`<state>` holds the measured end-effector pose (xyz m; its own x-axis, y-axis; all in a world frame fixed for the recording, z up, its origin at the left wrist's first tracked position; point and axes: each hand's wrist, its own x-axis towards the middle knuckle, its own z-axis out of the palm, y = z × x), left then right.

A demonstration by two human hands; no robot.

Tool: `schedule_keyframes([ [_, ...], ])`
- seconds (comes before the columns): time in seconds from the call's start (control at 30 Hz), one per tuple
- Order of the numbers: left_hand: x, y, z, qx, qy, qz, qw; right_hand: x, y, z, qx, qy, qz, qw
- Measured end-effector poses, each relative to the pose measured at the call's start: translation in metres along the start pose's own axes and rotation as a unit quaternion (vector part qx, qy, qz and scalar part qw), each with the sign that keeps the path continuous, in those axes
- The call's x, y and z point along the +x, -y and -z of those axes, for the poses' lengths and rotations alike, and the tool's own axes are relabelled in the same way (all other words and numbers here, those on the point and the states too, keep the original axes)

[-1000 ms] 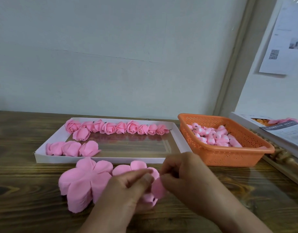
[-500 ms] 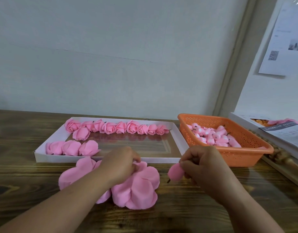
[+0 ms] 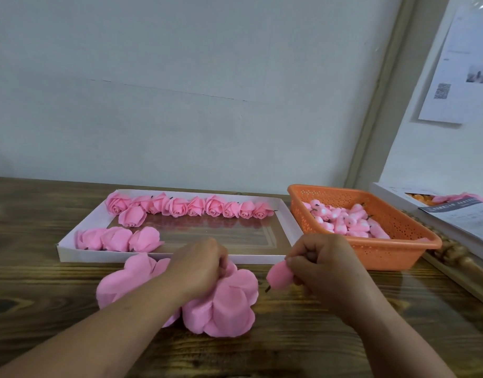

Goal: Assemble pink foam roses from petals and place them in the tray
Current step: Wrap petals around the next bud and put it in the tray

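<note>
Petals (image 3: 226,304) of pink foam lay in two stacks on the wooden table (image 3: 316,336), just in front of the white tray (image 3: 169,258), and the left hand (image 3: 199,264) pinched at the top of the right stack with curled fingers. Beside that stack, the right hand (image 3: 321,264) gripped a small pink bud (image 3: 280,275). Finished roses (image 3: 196,205) lay inside the tray along its far wall, and an orange basket (image 3: 393,256) stood just right of the tray.

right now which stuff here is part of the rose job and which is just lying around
Part of the job:
- left hand on the petal stacks
- right hand holding a pink bud
- white tray with finished roses
- orange basket of buds

Just lying about:
- printed sheet on the wall
- papers at the far right
</note>
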<state>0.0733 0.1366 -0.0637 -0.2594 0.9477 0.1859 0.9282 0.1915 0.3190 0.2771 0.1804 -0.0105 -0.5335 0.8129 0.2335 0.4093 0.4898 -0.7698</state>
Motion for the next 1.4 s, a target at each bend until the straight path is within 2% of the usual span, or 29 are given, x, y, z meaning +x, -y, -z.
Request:
schedule_keyframes([
  [0.1, -0.003, -0.002, 0.0, -0.008, -0.001, -0.011, 1.0, 0.002, 0.001, 0.001, 0.0, -0.013, 0.001, 1.0],
  [0.23, -0.006, -0.005, 0.018, -0.015, -0.044, -0.023, 0.999, 0.002, 0.003, 0.003, 0.003, -0.032, 0.005, 0.999],
  [0.37, -0.008, -0.008, 0.041, -0.119, -0.071, -0.002, 0.99, 0.003, 0.009, 0.003, 0.045, -0.04, 0.011, 0.998],
  [0.47, -0.011, -0.015, 0.052, -0.251, -0.068, 0.036, 0.965, 0.003, 0.019, 0.004, 0.082, -0.04, 0.035, 0.995],
  [0.53, -0.013, -0.019, 0.057, -0.38, -0.052, 0.087, 0.92, 0.002, 0.023, 0.006, 0.1, -0.044, 0.048, 0.993],
  [0.67, -0.022, -0.031, 0.061, -0.614, 0.022, 0.173, 0.77, 0.001, 0.028, 0.008, 0.111, -0.043, 0.066, 0.991],
  [0.73, -0.026, -0.032, 0.058, -0.661, 0.044, 0.194, 0.723, 0.0, 0.028, 0.007, 0.107, -0.04, 0.07, 0.991],
  [0.83, -0.03, -0.034, 0.055, -0.688, 0.042, 0.236, 0.685, 0.001, 0.027, 0.006, 0.105, -0.043, 0.074, 0.991],
  [0.93, -0.036, -0.034, 0.055, -0.74, 0.065, 0.278, 0.609, -0.001, 0.026, 0.005, 0.104, -0.047, 0.084, 0.99],
  [1.0, -0.04, -0.036, 0.048, -0.795, 0.079, 0.279, 0.534, -0.002, 0.026, 0.003, 0.094, -0.05, 0.089, 0.99],
  [1.07, -0.046, -0.038, 0.039, -0.846, 0.058, 0.29, 0.444, -0.001, 0.027, 0.0, 0.089, -0.049, 0.09, 0.991],
  [1.13, -0.051, -0.043, 0.031, -0.879, 0.051, 0.288, 0.376, 0.0, 0.029, -0.004, 0.092, -0.045, 0.091, 0.991],
  [1.2, -0.055, -0.049, 0.026, -0.892, 0.062, 0.274, 0.354, 0.002, 0.031, -0.007, 0.088, -0.038, 0.095, 0.991],
  [1.33, -0.056, -0.056, 0.021, -0.883, 0.044, 0.285, 0.37, 0.005, 0.033, -0.012, 0.067, -0.041, 0.114, 0.99],
  [1.4, -0.058, -0.058, 0.022, -0.888, 0.027, 0.277, 0.366, 0.006, 0.033, -0.014, 0.054, -0.046, 0.12, 0.99],
])
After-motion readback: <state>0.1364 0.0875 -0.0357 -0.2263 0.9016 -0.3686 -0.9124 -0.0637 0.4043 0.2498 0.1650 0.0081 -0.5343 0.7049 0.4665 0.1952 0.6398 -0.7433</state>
